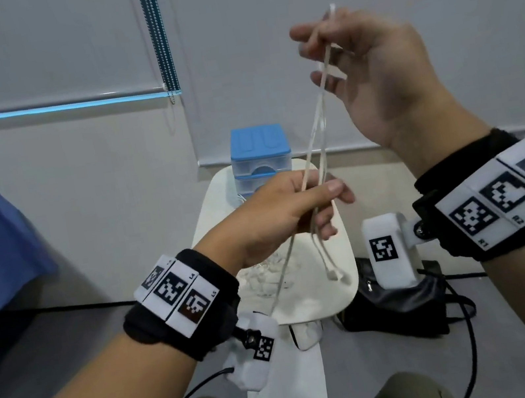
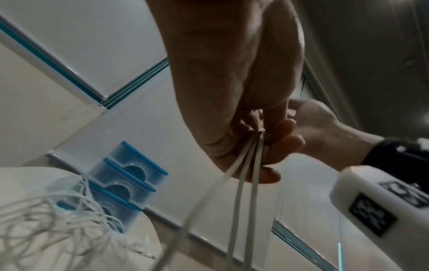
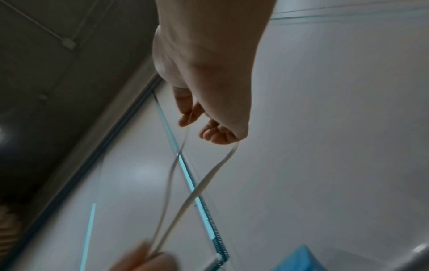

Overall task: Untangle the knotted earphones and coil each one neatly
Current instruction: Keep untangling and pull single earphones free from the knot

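The left hand (image 1: 278, 217) is lower and nearer, with thumb and fingers curled round a white earphone cord (image 1: 313, 145) and pinching several strands together. From that pinch the cord runs steeply up and a little right to the right hand (image 1: 372, 76), whose fingers are curled, pinching the upper end; a stiff white tip sticks up above the fingertips. The cord looks thin, smooth and rubbery, and its strands cross once between the hands. Below the left hand loose ends hang down, one ending in a small white earbud (image 1: 333, 275). Both wrists wear black bands carrying white tiles with black square codes; the small letters L4 and L5 can be read on the left band (image 1: 180, 296). Under the hands stands a cream table (image 1: 345, 265) with rounded corners, and on it lies a tangled heap of more white cords (image 1: 267, 276). At the table's far edge is a clear plastic drawer box (image 1: 261, 160) with a blue top. A black bag (image 1: 401, 311) sits on the floor beside the table
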### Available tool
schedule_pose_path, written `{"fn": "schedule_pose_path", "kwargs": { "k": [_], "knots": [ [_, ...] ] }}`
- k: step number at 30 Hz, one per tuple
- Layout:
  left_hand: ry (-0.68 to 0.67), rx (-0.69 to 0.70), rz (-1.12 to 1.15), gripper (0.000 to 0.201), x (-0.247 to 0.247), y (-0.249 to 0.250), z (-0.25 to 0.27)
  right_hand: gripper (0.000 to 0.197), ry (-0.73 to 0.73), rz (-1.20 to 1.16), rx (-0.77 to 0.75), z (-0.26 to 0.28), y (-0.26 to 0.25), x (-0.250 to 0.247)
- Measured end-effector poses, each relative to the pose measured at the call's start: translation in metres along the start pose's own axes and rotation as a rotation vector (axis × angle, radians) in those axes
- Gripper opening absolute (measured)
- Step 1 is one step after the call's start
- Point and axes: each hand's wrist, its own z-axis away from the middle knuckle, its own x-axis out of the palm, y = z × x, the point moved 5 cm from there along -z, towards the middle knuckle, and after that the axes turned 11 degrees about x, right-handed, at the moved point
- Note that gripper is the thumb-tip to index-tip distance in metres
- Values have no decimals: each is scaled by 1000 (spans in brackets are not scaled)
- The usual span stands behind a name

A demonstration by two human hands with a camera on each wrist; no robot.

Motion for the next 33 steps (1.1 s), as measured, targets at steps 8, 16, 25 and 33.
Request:
{"fn": "schedule_pose_path", "kwargs": {
  "k": [8, 16, 25, 33],
  "knots": [
    [159, -41, 7, 34, -43, 8, 21, 18, 760, -58, 276, -2, 82, -124],
    [190, 68, -7, 36, -56, 58, 19, 17, 607, 451, 803, 44, 184, -155],
    [138, 175, -51, 32, -28, 90, -19, 40, -143, 90, 403, 37, 112, -35],
    [249, 277, -51, 28, -48, 105, -24, 23, -563, 211, 387, 55, 108, 34]
  ]
}}
